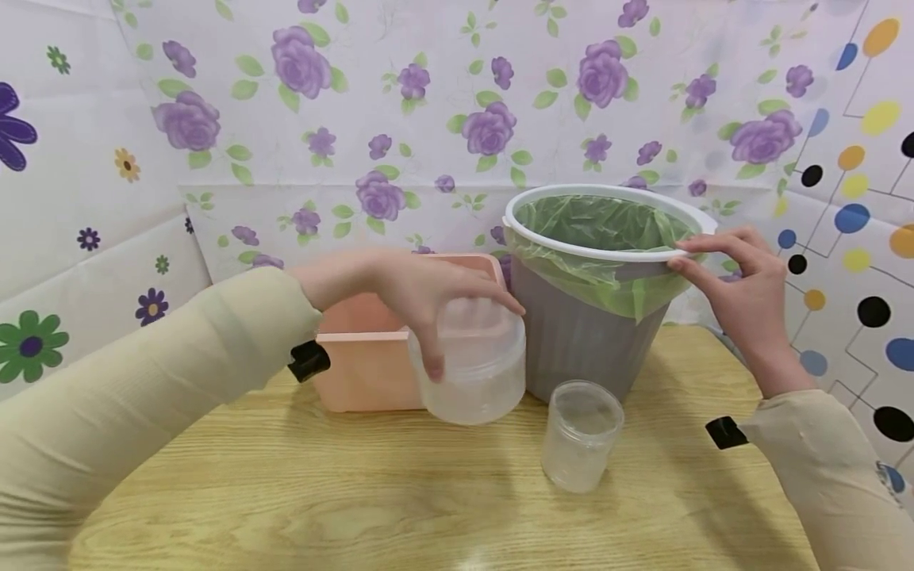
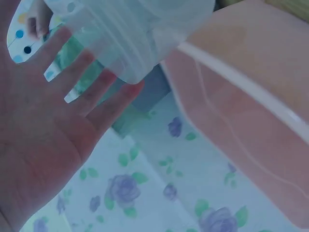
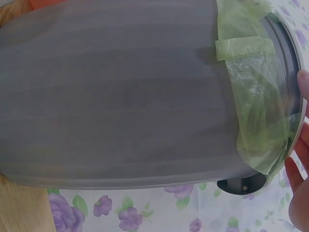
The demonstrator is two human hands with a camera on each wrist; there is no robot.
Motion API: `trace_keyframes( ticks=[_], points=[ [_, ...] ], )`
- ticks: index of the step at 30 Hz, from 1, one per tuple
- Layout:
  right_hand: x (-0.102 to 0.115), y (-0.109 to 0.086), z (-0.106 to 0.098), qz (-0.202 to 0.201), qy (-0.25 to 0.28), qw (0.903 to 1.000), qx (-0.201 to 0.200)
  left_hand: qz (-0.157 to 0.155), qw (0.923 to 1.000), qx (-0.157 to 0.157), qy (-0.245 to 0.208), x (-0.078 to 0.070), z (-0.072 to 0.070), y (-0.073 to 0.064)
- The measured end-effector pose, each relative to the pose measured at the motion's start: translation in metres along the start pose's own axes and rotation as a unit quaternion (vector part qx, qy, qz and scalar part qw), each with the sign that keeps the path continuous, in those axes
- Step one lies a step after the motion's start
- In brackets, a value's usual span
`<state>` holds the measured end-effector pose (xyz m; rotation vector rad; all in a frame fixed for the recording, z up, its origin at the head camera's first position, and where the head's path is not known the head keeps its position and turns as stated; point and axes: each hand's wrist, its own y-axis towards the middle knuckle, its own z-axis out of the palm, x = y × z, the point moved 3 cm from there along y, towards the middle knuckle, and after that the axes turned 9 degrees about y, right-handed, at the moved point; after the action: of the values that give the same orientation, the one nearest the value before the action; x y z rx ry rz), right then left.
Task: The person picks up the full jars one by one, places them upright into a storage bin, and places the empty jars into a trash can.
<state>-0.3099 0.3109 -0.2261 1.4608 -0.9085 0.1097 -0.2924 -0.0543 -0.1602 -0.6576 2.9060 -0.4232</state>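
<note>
In the head view my left hand (image 1: 417, 289) grips a wide, clear plastic jar (image 1: 474, 381) from above, thumb on the near side and fingers over the far side. The jar is tilted in front of a peach plastic bin (image 1: 367, 369). At the right, my right hand (image 1: 753, 289) pinches the white rim (image 1: 607, 255) of a grey trash can (image 1: 578, 325) between thumb and fingers. A green trash bag (image 1: 607, 214) lines the can and folds over its edge. A smaller clear jar (image 1: 581, 444) stands on the table before it.
The wood-grain table (image 1: 343, 500) carries everything. Behind it hangs a flowered cloth (image 1: 428, 95), with a dotted cloth (image 1: 850, 262) at the right. The right wrist view shows a black handle (image 3: 241, 185) beneath the can's rim.
</note>
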Motion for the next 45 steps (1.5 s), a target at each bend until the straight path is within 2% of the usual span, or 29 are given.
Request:
trace_keyframes(
  ticks=[7, 12, 18, 26, 34, 39, 45],
  points=[
    [0.001, 0.001, 0.0, 0.009, 0.003, 1.0, -0.002, -0.039, 0.9988, -0.016, -0.024, 0.003, -0.034, -0.013],
    [0.001, 0.0, 0.0, 0.004, 0.004, 1.0, 0.0, -0.057, 0.9966, -0.059, -0.001, 0.006, -0.059, -0.02],
    [0.001, 0.0, 0.001, -0.002, 0.005, 1.0, 0.002, -0.092, 0.99, -0.106, 0.014, 0.009, -0.087, -0.027],
    [-0.001, 0.0, 0.001, 0.001, 0.01, 0.9999, -0.001, -0.111, 0.9778, -0.169, 0.056, 0.015, -0.114, -0.029],
    [-0.001, -0.001, 0.002, 0.007, 0.018, 0.9998, -0.002, -0.126, 0.9641, -0.217, 0.086, 0.021, -0.128, -0.011],
    [-0.001, -0.001, 0.002, 0.007, 0.026, 0.9996, -0.004, -0.129, 0.9536, -0.245, 0.119, 0.023, -0.13, 0.011],
    [-0.002, -0.004, 0.003, 0.017, 0.024, 0.9995, -0.006, -0.109, 0.9499, -0.265, 0.125, 0.024, -0.127, 0.041]
  ],
)
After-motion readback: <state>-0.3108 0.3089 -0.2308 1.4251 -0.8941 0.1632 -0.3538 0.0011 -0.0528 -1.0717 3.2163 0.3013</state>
